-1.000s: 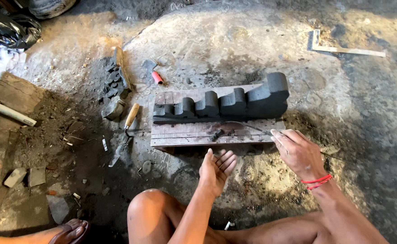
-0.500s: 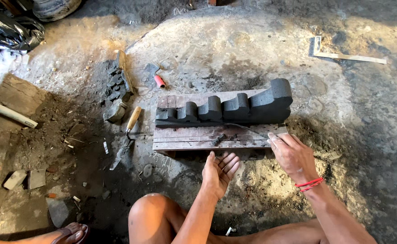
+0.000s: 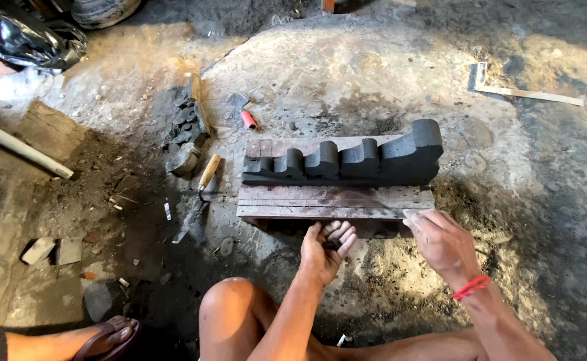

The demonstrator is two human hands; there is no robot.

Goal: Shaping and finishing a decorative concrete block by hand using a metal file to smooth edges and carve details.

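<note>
A stepped moulded block (image 3: 347,160) lies on a board (image 3: 333,200) on the floor (image 3: 374,73). A trowel (image 3: 198,194) lies left of the board; both hands rest at its near edge, left hand (image 3: 327,251) beside right hand (image 3: 440,244).

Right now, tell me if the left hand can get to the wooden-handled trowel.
Probably yes. The left hand lies palm up below the board, and only bare dirt separates it from the wooden-handled trowel to its left.

Wooden-handled trowel (image 3: 198,195), red-handled tool (image 3: 245,113), metal square (image 3: 522,89), black plastic sheet (image 3: 29,41), white pipe (image 3: 19,147) on dirt floor (image 3: 347,73).
</note>
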